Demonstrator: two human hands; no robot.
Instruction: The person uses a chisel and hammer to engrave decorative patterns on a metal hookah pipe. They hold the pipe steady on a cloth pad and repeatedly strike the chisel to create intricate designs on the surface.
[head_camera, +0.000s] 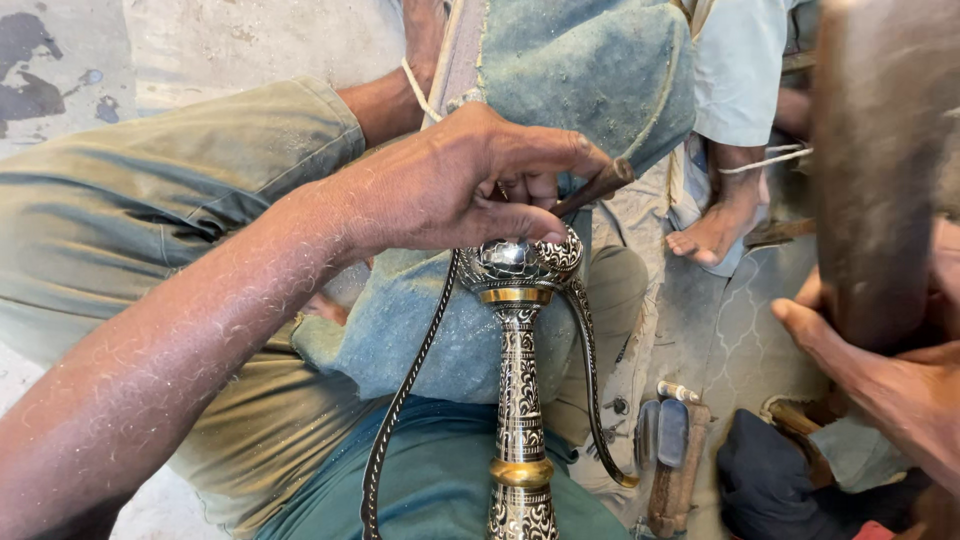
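At centre frame, ornate engraved black-and-silver metal vessel (520, 400) with brass bands stands upright on person's lap, round patterned top at 12 o'clock, stem running down to 6. Thin curved engraved handle (400, 400) arcs off at 9 o'clock; shorter curved spout (590, 370) at 3 o'clock. Left hand (450, 185) grips slim dark chisel-like rod (595, 187), tip on vessel's top. Right hand (880, 385) at 3 o'clock clenched on blurred dark wooden mallet (875, 170). Padded blue denim cushion (590, 70) at 12 o'clock behind vessel. Another person's bare foot (715, 230) at 2 o'clock. No readable packages or labels.
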